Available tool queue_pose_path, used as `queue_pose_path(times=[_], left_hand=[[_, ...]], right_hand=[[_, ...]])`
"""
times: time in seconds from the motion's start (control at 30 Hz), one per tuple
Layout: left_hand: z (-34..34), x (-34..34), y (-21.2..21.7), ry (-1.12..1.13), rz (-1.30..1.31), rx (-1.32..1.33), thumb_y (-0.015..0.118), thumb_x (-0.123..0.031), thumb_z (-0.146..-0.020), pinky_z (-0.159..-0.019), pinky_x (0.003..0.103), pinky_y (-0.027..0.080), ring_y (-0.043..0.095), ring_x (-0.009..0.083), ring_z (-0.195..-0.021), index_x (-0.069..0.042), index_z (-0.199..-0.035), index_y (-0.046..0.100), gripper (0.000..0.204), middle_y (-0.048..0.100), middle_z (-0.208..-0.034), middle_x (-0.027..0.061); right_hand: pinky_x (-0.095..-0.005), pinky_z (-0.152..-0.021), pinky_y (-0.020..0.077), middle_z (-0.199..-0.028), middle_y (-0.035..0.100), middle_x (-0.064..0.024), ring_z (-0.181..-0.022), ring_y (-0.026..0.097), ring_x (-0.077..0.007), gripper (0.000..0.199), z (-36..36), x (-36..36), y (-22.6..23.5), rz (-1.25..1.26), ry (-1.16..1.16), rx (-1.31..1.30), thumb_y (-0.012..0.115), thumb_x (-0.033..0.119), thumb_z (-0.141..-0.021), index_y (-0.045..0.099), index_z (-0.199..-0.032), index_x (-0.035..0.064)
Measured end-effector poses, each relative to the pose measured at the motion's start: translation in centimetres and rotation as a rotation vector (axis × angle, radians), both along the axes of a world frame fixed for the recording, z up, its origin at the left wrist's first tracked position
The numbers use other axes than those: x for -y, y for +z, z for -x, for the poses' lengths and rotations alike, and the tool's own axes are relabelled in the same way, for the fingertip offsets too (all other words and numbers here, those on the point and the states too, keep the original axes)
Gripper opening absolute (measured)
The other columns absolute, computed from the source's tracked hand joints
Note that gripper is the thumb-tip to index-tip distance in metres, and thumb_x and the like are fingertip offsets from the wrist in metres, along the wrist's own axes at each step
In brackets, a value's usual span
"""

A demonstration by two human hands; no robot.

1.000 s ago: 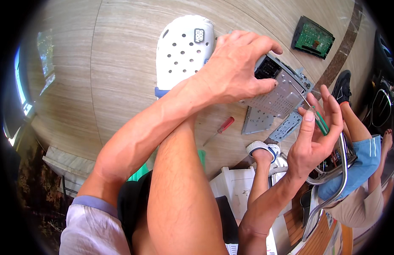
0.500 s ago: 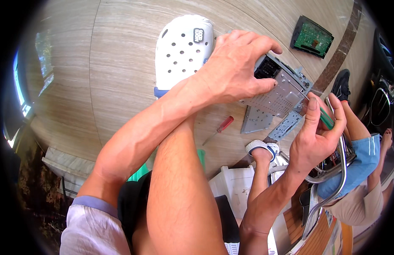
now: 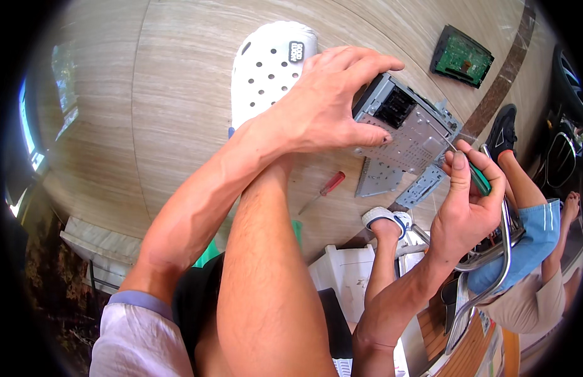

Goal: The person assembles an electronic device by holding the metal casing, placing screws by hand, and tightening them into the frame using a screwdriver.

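A grey metal electronics unit (image 3: 412, 139), with a dark opening and rows of small holes on top, is at the upper right of centre. My left hand (image 3: 326, 103) grips its left end. The thumb lies on the perforated top, and the fingers reach along the far edge. My right hand (image 3: 468, 201) is closed on a green-handled screwdriver (image 3: 481, 181). Its thin shaft points at the unit's right edge; whether the tip sits in a screw is too small to tell.
A red-handled screwdriver (image 3: 332, 183) lies on the tiled floor, near a grey finned plate (image 3: 376, 178) and a flat metal plate (image 3: 422, 187). A green circuit board panel (image 3: 462, 58) lies farther right. My white clog (image 3: 266, 75) is beside my left hand. Another person's legs (image 3: 521, 182) and a chrome chair frame (image 3: 506, 251) are at right.
My left hand has slid left along the unit, baring more of its dark opening. My right hand has shifted slightly left and down with the green screwdriver.
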State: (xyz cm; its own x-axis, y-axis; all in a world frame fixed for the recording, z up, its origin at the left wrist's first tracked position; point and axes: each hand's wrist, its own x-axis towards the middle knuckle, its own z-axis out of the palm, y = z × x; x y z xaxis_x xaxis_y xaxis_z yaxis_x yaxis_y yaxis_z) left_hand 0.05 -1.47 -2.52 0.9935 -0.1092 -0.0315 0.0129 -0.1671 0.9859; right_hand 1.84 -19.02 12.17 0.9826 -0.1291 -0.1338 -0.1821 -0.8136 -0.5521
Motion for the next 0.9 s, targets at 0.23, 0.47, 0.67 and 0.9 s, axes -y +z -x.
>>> queue_pose_path(times=[0.23, 0.47, 0.67, 0.9], left_hand=[[-0.1, -0.1, -0.2, -0.020, 0.004, -0.005, 0.085, -0.026, -0.065, -0.112, 0.047, 0.035, 0.046, 0.0368, -0.131, -0.012, -0.138, 0.054, 0.081, 0.055, -0.137, 0.0154], [-0.2, -0.1, -0.2, -0.037, 0.018, -0.027, 0.084, -0.026, -0.065, -0.112, 0.047, 0.035, 0.045, 0.0368, -0.130, -0.011, -0.138, 0.054, 0.081, 0.054, -0.138, 0.0160], [-0.4, -0.2, 0.0, -0.046, 0.021, -0.023, 0.083, -0.026, -0.065, -0.111, 0.046, 0.036, 0.046, 0.0365, -0.130, -0.009, -0.137, 0.054, 0.080, 0.054, -0.138, 0.0170], [-0.5, -0.4, 0.0, -0.074, 0.024, -0.040, 0.083, -0.028, -0.067, -0.112, 0.047, 0.034, 0.044, 0.0371, -0.131, -0.009, -0.136, 0.054, 0.077, 0.053, -0.136, 0.0170]], right_hand=[[-0.0281, -0.077, 0.0595, -0.102, 0.073, -0.0146, -0.084, 0.070, -0.0145, 0.015, 0.0, 0.0, -0.3, 0.025, 0.050, 0.042, 0.069, 0.005, -0.095, 0.062, -0.104, -0.0048], [-0.0258, -0.071, 0.0583, -0.101, 0.074, -0.0163, -0.075, 0.067, -0.0128, 0.013, 0.3, 0.1, -0.6, -0.048, -0.035, 0.086, 0.072, 0.001, -0.090, 0.064, -0.099, -0.0034], [-0.0262, -0.069, 0.0576, -0.097, 0.074, -0.0149, -0.073, 0.068, -0.0135, 0.013, 0.4, 0.1, -0.9, -0.071, -0.061, 0.120, 0.073, 0.001, -0.090, 0.064, -0.098, -0.0028], [-0.0281, -0.077, 0.0572, -0.098, 0.074, -0.0147, -0.085, 0.071, -0.0150, 0.014, 1.2, 1.1, -1.6, -0.115, -0.087, 0.081, 0.073, 0.003, -0.091, 0.064, -0.100, -0.0028]])
